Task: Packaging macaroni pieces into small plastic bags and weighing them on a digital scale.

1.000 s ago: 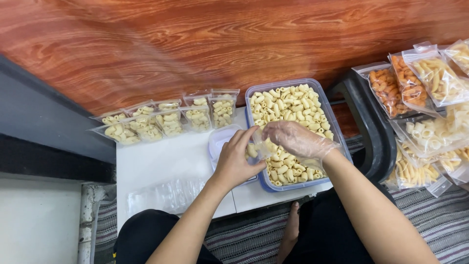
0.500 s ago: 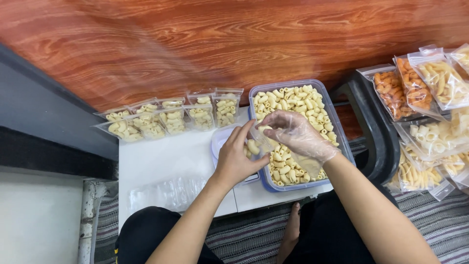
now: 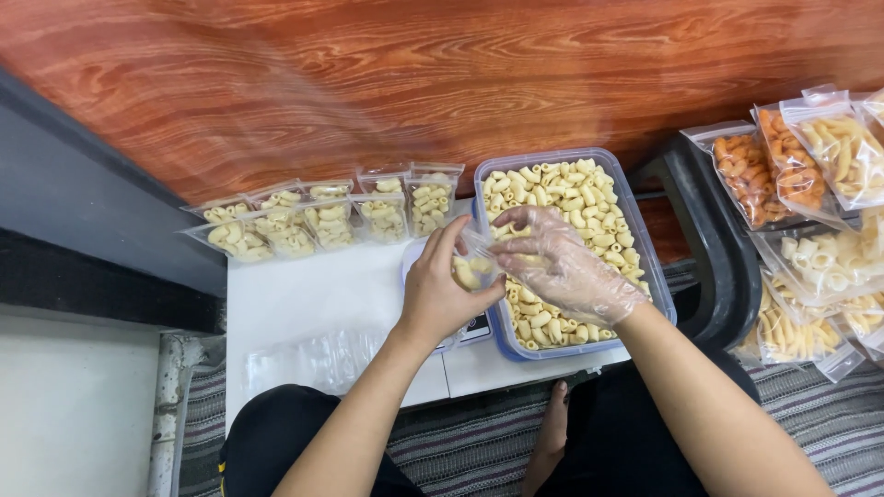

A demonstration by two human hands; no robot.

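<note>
My bare left hand grips a small clear plastic bag that holds a few pale macaroni pieces, at the left rim of a blue-rimmed container full of pale macaroni. My right hand, in a clear thin glove, hovers over the container with its fingers at the bag's mouth, pinching some macaroni. Part of a small scale shows under my left hand.
Several small filled macaroni bags lie in a row at the back of the white table. A pile of empty clear bags lies at its front left. Larger bags of orange and yellow pasta are stacked in a black crate at the right.
Both hands have risen slightly and shifted toward the container's left rim, with the small bag between them. The row of filled bags is unchanged.
</note>
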